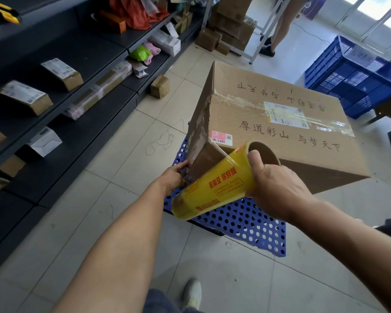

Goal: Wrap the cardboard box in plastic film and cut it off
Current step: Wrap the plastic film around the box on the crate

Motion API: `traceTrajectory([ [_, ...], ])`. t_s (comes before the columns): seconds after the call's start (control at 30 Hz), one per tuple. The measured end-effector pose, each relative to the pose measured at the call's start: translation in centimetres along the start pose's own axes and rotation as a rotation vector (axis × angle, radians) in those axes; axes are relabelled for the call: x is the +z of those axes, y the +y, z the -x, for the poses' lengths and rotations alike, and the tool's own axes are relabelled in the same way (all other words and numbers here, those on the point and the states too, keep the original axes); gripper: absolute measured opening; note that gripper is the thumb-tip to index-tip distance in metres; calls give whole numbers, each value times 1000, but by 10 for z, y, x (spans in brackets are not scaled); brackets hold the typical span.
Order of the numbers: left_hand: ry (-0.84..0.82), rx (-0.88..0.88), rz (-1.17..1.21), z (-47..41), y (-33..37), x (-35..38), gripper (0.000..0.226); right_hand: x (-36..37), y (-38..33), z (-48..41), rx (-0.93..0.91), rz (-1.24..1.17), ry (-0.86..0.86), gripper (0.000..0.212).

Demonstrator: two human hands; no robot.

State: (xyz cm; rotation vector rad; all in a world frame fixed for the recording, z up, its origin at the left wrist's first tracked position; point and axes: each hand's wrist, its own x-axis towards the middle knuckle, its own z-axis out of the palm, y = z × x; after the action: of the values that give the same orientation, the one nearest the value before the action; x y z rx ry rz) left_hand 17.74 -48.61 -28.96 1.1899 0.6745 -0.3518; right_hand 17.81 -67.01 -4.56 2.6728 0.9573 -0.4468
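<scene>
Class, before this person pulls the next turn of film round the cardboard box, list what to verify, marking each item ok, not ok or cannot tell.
1. Film end anchored: the left hand pinches bunched plastic film at the near lower corner of the cardboard box: ok.
2. Roll secured: the right hand grips the film roll at its upper end: ok.
3. Film taut from roll to corner: ok.
4. Box steady on the blue pallet: cannot tell.
5. Cutter in hand: the yellow-and-black knife lies on the upper shelf: not ok.
</scene>
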Motion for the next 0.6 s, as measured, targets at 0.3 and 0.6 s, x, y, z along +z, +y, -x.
traceTrajectory([
  [0.3, 208, 68, 93, -2, -14, 1, 43, 4, -5, -4, 66, -66, 11, 45],
  [0.6, 143, 11, -183, 1, -14, -5, 56, 1, -15, -9, 88, -73, 40, 48],
])
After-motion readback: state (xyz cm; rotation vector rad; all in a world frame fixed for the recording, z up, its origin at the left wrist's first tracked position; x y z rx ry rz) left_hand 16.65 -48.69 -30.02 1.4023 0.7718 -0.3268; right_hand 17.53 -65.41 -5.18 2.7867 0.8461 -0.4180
